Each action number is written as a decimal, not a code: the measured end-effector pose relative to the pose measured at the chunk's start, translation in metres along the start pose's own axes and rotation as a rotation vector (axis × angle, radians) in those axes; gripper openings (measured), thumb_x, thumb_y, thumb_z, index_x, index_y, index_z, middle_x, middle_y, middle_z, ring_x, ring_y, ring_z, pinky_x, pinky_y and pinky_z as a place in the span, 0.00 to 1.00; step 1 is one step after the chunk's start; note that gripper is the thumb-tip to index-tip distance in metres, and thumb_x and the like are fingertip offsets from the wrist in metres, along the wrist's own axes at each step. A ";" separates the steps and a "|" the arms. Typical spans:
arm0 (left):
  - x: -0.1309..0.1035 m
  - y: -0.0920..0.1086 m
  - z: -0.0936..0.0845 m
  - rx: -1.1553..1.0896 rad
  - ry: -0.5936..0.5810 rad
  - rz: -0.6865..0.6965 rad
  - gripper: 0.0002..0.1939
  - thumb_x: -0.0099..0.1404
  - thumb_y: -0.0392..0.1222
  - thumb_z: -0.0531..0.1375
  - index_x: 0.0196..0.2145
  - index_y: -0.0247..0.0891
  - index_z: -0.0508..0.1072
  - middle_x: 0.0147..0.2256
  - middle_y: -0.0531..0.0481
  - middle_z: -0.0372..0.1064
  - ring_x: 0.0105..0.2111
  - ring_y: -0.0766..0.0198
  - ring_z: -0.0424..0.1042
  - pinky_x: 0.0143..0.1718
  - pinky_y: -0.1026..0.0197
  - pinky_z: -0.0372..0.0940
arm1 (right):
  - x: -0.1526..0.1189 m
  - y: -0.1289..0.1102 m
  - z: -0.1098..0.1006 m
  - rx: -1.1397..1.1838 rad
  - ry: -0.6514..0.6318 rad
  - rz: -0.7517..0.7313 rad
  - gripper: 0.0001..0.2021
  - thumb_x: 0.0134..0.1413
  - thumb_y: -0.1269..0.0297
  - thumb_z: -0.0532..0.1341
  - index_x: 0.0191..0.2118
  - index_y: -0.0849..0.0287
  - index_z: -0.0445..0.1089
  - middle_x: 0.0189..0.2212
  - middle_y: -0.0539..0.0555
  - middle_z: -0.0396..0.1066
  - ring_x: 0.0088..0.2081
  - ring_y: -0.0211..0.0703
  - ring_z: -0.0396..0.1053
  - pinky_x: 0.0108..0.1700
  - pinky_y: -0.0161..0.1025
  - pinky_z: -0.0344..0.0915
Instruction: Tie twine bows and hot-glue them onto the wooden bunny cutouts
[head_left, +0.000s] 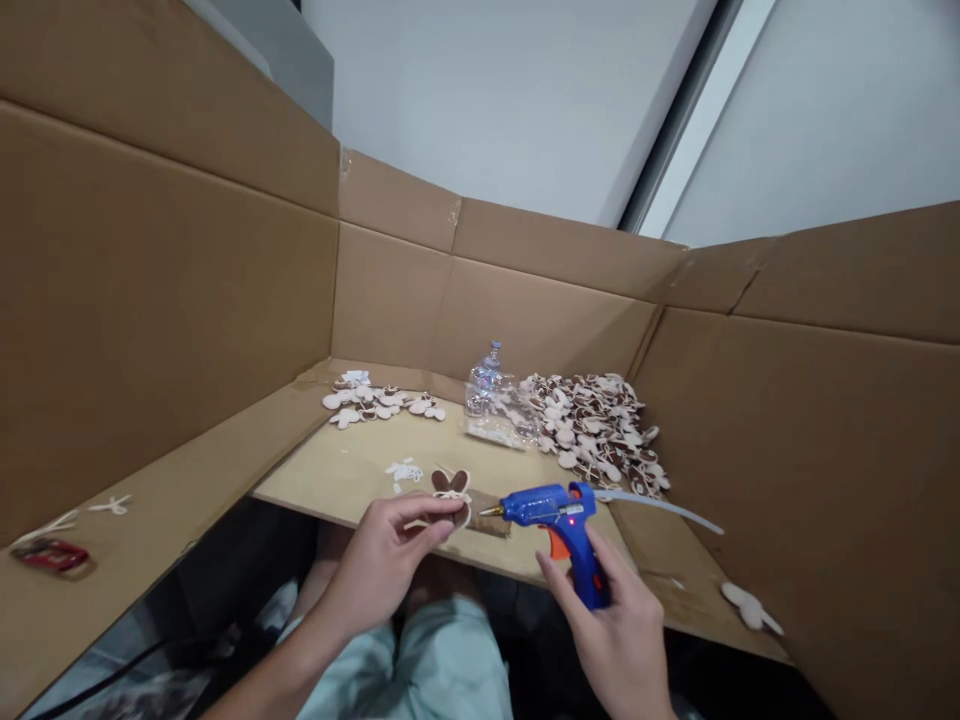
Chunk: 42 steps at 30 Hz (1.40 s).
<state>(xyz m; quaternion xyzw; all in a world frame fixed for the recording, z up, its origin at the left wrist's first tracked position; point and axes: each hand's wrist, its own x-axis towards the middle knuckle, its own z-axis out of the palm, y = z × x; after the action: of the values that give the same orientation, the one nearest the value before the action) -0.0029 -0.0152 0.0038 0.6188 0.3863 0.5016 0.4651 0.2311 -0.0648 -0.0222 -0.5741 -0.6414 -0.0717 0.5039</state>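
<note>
Between the thumb and fingers of my left hand point(397, 550) is a small brown and white bunny-shaped piece point(451, 482) with a cream bow, its two ears pointing up. My right hand point(615, 610) is wrapped round the handle of a blue glue gun point(544, 503) with an orange trigger. The gun's metal nozzle points left, just right of the bunny piece, with a small gap. A clear glue stick point(660, 503) sticks out of its back. Beneath the nozzle, a brown block point(491, 516) lies on the board's front edge.
A wooden board point(315, 480) has cardboard walls point(547, 300) round it. A large heap of bunny pieces point(592, 425) lies back right, a smaller group point(382, 402) back left. Also there: a bottle point(492, 368), plastic bag point(502, 425), white bits point(405, 471), red tool point(52, 555).
</note>
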 end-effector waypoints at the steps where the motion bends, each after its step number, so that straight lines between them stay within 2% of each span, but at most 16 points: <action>1: 0.000 0.000 0.000 0.004 -0.003 0.004 0.12 0.58 0.42 0.63 0.40 0.40 0.81 0.43 0.45 0.79 0.44 0.54 0.75 0.47 0.54 0.70 | 0.000 -0.002 0.000 0.004 -0.002 -0.014 0.20 0.54 0.53 0.63 0.47 0.63 0.71 0.34 0.57 0.76 0.31 0.44 0.73 0.32 0.35 0.70; 5: -0.002 0.000 0.001 -0.019 -0.009 -0.001 0.11 0.58 0.42 0.63 0.39 0.40 0.80 0.43 0.44 0.78 0.45 0.54 0.75 0.48 0.53 0.68 | 0.000 -0.006 0.001 0.009 -0.009 -0.029 0.20 0.53 0.53 0.63 0.46 0.64 0.71 0.32 0.57 0.75 0.29 0.44 0.73 0.31 0.35 0.69; 10: -0.003 0.002 0.001 -0.097 -0.006 -0.034 0.10 0.57 0.41 0.64 0.37 0.39 0.80 0.39 0.46 0.79 0.41 0.57 0.77 0.44 0.55 0.70 | 0.001 -0.006 0.003 0.006 -0.036 -0.034 0.18 0.54 0.54 0.63 0.45 0.62 0.72 0.32 0.56 0.75 0.28 0.44 0.73 0.30 0.35 0.69; 19: -0.009 0.008 0.002 -0.124 0.003 0.001 0.10 0.59 0.43 0.63 0.38 0.39 0.80 0.40 0.46 0.80 0.40 0.57 0.78 0.45 0.55 0.71 | -0.001 -0.005 0.001 0.037 -0.051 -0.014 0.18 0.56 0.57 0.62 0.48 0.64 0.70 0.36 0.60 0.75 0.33 0.45 0.73 0.33 0.36 0.71; 23: -0.010 0.010 0.003 -0.119 0.006 0.016 0.09 0.59 0.41 0.63 0.37 0.39 0.81 0.39 0.46 0.80 0.39 0.57 0.78 0.44 0.56 0.71 | -0.001 -0.004 -0.001 0.039 -0.068 -0.024 0.17 0.56 0.58 0.62 0.48 0.64 0.70 0.37 0.61 0.74 0.34 0.45 0.73 0.32 0.35 0.70; 37: -0.010 0.009 0.001 -0.170 -0.041 0.018 0.09 0.62 0.39 0.62 0.40 0.40 0.79 0.40 0.48 0.79 0.41 0.62 0.77 0.46 0.60 0.69 | 0.000 -0.003 -0.001 -0.009 0.034 -0.137 0.17 0.57 0.59 0.62 0.48 0.66 0.71 0.38 0.63 0.75 0.32 0.45 0.74 0.30 0.34 0.70; 42: -0.009 0.008 0.001 -0.154 -0.040 0.023 0.09 0.62 0.39 0.62 0.40 0.40 0.79 0.41 0.48 0.79 0.42 0.62 0.77 0.47 0.61 0.69 | -0.001 0.000 -0.001 -0.052 0.059 -0.168 0.18 0.57 0.58 0.61 0.47 0.68 0.71 0.36 0.62 0.75 0.33 0.46 0.75 0.34 0.35 0.71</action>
<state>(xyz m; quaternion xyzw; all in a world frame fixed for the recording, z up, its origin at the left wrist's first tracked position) -0.0039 -0.0261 0.0087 0.5954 0.3299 0.5227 0.5132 0.2310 -0.0658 -0.0220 -0.5287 -0.6701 -0.1474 0.4997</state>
